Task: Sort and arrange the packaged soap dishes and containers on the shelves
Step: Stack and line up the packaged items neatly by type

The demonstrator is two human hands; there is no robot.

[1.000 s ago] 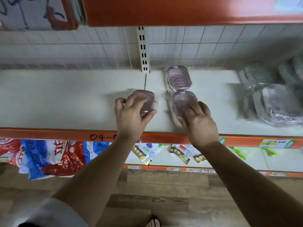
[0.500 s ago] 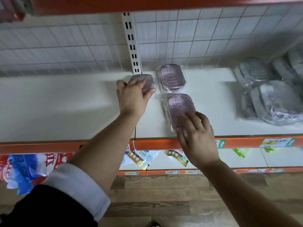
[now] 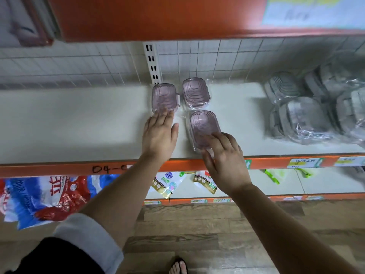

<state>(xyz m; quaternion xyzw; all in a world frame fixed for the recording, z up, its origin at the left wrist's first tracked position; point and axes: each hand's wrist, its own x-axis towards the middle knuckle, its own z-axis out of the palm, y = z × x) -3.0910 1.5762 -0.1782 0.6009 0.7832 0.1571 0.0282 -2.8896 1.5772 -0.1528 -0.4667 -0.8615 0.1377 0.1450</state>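
Three purple see-through soap dishes in clear wrap lie on the white shelf [image 3: 79, 123]. The left dish [image 3: 164, 97] sits at the back beside the slotted upright, with a second dish [image 3: 195, 91] to its right. My left hand [image 3: 160, 135] lies flat with straight fingers, whose tips touch the near edge of the left dish. The third dish [image 3: 204, 127] lies nearer the shelf front. My right hand [image 3: 223, 157] rests its spread fingers on that dish's near end.
A pile of grey wrapped containers [image 3: 308, 113] fills the shelf's right side. An orange shelf edge [image 3: 59, 168] with price tags runs along the front, and an orange beam [image 3: 158, 16] hangs overhead. Detergent bags [image 3: 39, 196] and small packets lie on the lower shelf.
My left hand let go of the left dish at the back of the shelf and drew back a little, fingers now straight. My right hand stayed on the front dish.
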